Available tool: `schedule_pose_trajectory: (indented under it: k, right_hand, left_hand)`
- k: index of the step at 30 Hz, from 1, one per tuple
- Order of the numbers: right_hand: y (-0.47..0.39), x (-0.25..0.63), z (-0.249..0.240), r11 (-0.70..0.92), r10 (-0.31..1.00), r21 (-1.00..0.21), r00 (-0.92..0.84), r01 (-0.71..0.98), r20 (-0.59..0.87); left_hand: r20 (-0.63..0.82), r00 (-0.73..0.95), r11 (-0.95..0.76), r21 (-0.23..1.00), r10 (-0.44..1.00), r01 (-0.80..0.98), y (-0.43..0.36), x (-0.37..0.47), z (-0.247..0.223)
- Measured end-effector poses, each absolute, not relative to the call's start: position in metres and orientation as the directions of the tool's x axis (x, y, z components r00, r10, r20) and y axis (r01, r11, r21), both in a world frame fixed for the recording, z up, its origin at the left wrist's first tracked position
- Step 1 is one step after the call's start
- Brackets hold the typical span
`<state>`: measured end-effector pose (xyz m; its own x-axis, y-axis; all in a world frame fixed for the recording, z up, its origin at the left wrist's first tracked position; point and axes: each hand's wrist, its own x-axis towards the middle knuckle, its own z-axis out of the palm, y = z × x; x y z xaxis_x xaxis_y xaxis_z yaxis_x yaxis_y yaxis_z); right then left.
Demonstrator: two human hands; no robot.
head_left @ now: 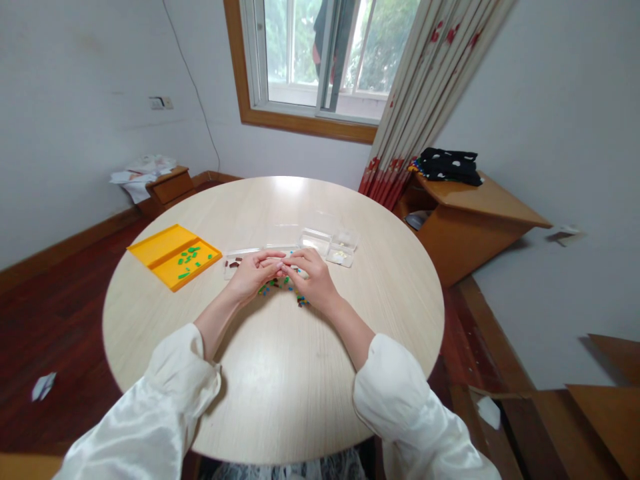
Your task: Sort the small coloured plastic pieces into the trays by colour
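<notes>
Two hands, one round table [275, 387], one open yellow case [159, 255]. Green pieces [188, 259] in case: roughly dozen, too small for exact count. Few brown pieces [234, 265] in clear tray beside left hand [247, 276]; compartmented clear box [342, 257] beyond right hand [316, 279]. Mixed coloured pieces [301, 301] on table, beneath and just beside hands; count unclear. Both grips: fingers bent, fingertips meeting between hands; cannot tell whether either grip clenches small piece.
</notes>
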<state>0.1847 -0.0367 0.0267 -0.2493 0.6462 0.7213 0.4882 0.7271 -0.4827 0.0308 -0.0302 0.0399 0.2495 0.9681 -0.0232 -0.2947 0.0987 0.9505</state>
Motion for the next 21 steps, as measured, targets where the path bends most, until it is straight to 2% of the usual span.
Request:
schedule_pose_trajectory:
  k: [5,7,9,12,14,17,21]
  right_hand:
    - [-0.035,0.188,0.03,0.726,0.635,-0.471,-0.227,0.501,0.738]
    - [-0.031,0.198,0.032,0.708,0.628,-0.465,-0.17,0.532,0.76]
    - [-0.023,0.213,0.033,0.657,0.634,-0.484,-0.077,0.579,0.769]
    - [-0.01,0.242,0.031,0.524,0.669,-0.527,0.06,0.668,0.741]
    - [-0.003,0.26,0.027,0.444,0.67,-0.54,0.135,0.715,0.73]
    - [0.003,0.275,0.021,0.364,0.663,-0.528,0.186,0.767,0.726]
    - [0.004,0.28,0.015,0.282,0.693,-0.511,0.196,0.812,0.693]
  left_hand:
    - [0.019,0.204,0.025,0.977,0.979,-0.212,-0.029,0.031,0.035]
    - [0.065,0.139,-0.053,0.995,0.988,-0.086,-0.025,0.028,0.033]
    - [0.146,0.073,-0.154,0.981,0.987,0.118,-0.021,0.024,0.031]
    - [0.31,0.07,-0.307,0.836,0.948,0.455,-0.017,0.015,0.03]
    - [0.369,0.14,-0.376,0.713,0.919,0.591,-0.016,0.01,0.03]
    - [0.346,0.259,-0.424,0.587,0.902,0.689,-0.016,0.005,0.029]
    - [0.271,0.361,-0.451,0.487,0.892,0.748,-0.016,0.004,0.024]
